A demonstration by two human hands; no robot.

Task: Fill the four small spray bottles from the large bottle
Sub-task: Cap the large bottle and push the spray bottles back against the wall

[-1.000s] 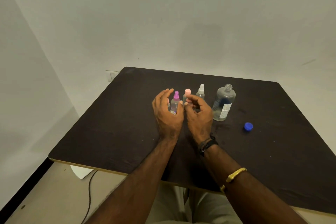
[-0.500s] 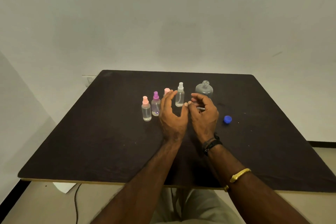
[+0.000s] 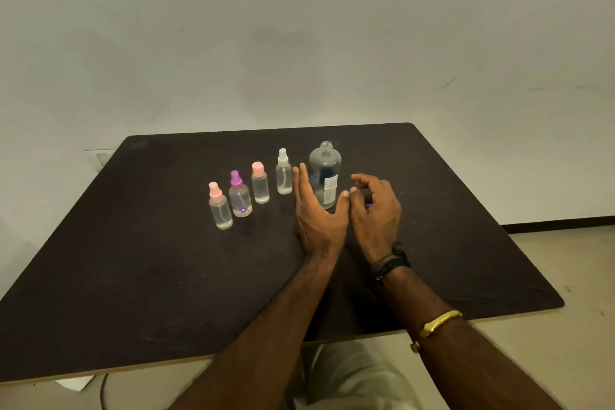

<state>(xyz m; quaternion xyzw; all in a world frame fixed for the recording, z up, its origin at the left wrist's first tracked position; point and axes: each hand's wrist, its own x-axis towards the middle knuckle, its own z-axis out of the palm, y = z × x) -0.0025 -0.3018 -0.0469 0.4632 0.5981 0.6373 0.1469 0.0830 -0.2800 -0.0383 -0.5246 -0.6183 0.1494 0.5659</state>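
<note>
From the head camera, the dark desk (image 3: pixel 133 276) lay bare along its near, left and right edges. Four small spray bottles (image 3: pixel 239 198) stood capped in a row near the far edge, one uncapped large bottle (image 3: pixel 324 173) just right of them. The left hand (image 3: pixel 317 210), flat and empty, and the right hand (image 3: pixel 374 210), loosely curled around nothing, hovered before it.

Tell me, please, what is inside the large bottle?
The large bottle stands uncapped and looks mostly empty; the left hand covers its lower left side, so any remaining liquid there cannot be seen.
</note>
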